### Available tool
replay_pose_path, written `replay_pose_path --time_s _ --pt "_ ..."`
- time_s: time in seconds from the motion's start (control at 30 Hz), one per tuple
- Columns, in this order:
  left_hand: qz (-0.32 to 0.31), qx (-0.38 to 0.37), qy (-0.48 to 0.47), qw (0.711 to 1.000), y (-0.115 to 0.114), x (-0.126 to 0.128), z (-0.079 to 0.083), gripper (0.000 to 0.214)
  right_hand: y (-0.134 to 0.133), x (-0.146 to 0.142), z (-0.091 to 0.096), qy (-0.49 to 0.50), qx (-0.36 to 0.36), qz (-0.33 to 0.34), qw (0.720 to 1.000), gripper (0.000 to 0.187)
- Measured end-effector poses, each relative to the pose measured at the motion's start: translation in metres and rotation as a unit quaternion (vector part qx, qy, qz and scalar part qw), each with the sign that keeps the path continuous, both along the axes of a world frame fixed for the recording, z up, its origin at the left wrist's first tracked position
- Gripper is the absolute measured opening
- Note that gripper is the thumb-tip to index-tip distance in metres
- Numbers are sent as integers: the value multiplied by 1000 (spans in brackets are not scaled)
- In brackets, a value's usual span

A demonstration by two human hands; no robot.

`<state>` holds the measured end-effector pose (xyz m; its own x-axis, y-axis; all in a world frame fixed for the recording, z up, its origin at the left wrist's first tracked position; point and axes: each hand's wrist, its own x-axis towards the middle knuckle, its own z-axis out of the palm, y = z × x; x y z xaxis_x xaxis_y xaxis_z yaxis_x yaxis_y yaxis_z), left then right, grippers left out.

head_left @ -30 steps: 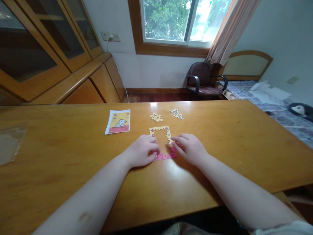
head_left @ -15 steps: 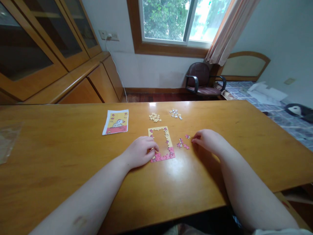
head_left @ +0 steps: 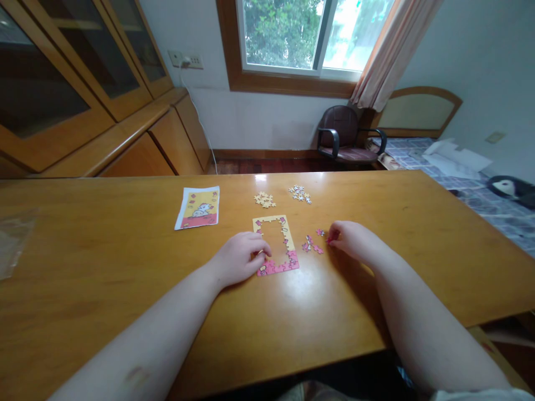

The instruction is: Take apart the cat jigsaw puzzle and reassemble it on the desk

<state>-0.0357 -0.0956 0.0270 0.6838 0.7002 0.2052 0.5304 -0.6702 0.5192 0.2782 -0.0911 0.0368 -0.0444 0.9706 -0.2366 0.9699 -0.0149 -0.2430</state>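
Jigsaw puzzle border [head_left: 278,266] lies half-gripped between two hands on a wooden table

The left hand [head_left: 238,259] rests on the lower left corner of the jigsaw puzzle border, its fingers curled and pointing inward over the frame's inner edge. Whether those fingers grip a piece cannot be told from this view. The right hand [head_left: 355,243] sits just right of the border, with its fingers bunched and its fingertips [head_left: 330,237] down on the tabletop. A fleck of pink shows at those fingertips, too small to tell whether a piece is pinched there.

The border stands assembled on the honey-coloured table [head_left: 125,250], pink along its bottom edge and yellow up its sides, with wood showing through its long rectangular centre. Loose pink puzzle pieces [head_left: 311,244] lie between the border and the right hand. Beyond the border sit two small heaps: cream puzzle pieces [head_left: 264,199] and paler white puzzle pieces [head_left: 300,194]. To their left lies a picture card [head_left: 197,208] with a white cartoon animal on yellow and pink. A clear plastic bag [head_left: 12,242] lies at the table's left end.

Farther off stand a wooden glass-fronted cabinet [head_left: 79,72], a dark office chair [head_left: 340,133] under the window [head_left: 284,39], and a bed [head_left: 455,172] with papers [head_left: 457,156] on it.
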Motion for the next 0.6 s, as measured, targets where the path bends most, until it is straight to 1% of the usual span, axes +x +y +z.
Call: replay_pose_path --time_s 0.13,0.23,0.33,0.47,0.53,0.6 --pt "1 14 4 1000 -2 1 0 20 -7 -10 8 119 4 -7 993 18" --pt "25 45 6 999 -6 5 0 16 -14 -25 9 227 18 -22 973 19" --pt "59 71 -5 996 -13 11 1 17 -21 -45 4 342 8 -49 938 29" --pt "88 74 -32 993 -22 19 0 16 -29 -70 -11 482 -29 -53 874 37" --pt "91 76 -34 992 -24 21 -1 16 -32 -79 -18 523 -37 -64 849 42" --pt "97 79 -36 991 -25 22 -2 13 -33 -85 -22 538 -37 -70 839 43"
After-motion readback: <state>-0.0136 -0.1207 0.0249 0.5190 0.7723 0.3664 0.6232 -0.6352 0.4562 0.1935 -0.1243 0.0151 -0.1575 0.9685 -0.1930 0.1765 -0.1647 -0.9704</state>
